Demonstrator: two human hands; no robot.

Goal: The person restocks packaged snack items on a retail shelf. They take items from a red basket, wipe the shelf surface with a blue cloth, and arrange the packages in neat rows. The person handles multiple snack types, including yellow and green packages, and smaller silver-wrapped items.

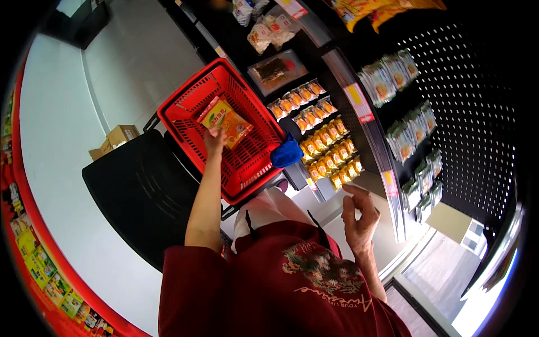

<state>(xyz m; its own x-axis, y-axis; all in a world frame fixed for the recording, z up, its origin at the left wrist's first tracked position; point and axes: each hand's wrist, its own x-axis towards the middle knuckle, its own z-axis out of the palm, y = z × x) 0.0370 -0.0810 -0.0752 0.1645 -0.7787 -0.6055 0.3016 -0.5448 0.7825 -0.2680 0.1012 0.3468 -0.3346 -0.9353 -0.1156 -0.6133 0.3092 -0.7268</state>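
My left hand (215, 140) reaches into a red plastic shopping basket (170, 110). Its fingers are closed on the near-left edge of an orange and yellow snack packet (229, 124), which lies inside the basket. My right hand (362, 215) is raised beside the shelf, with thumb and forefinger apart and nothing visible between them. Just beyond its fingertips are rows of small yellow-wrapped snacks (328, 141). Orange-topped packets in clear wrap (297, 99) stand farther along the same shelf. A blue cloth-like bundle (287, 152) sits at the basket's right rim.
To the right, an upper shelf edge (358, 101) with price tags projects near my right arm. Green and white pouches (379, 82) stand on it before a perforated back panel (467, 118). A black chair-like object (134, 181) and a cardboard box (122, 137) are left of the basket.
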